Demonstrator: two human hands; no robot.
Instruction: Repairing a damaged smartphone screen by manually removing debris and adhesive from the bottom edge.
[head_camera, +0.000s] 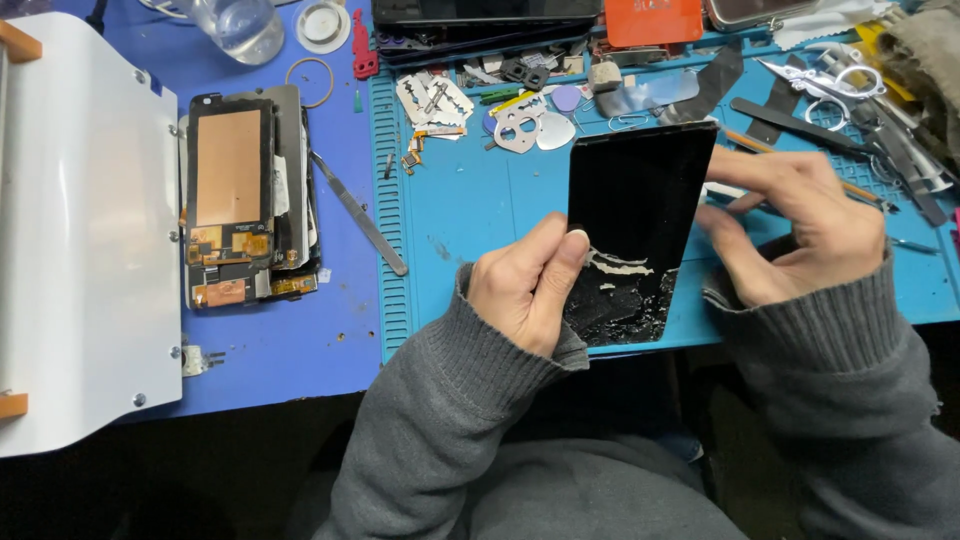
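Hands: left hand (523, 290) and right hand (790, 225) grip upright, lengthwise cracked black panel (630, 230).

A blue tabletop (290, 350) is seen from above, evenly lit; a ribbed teal work mat (470, 200) is laid over its right part; a white curved machine housing (80, 230) is set along the left edge; below the table's near edge only darkness can be made out.
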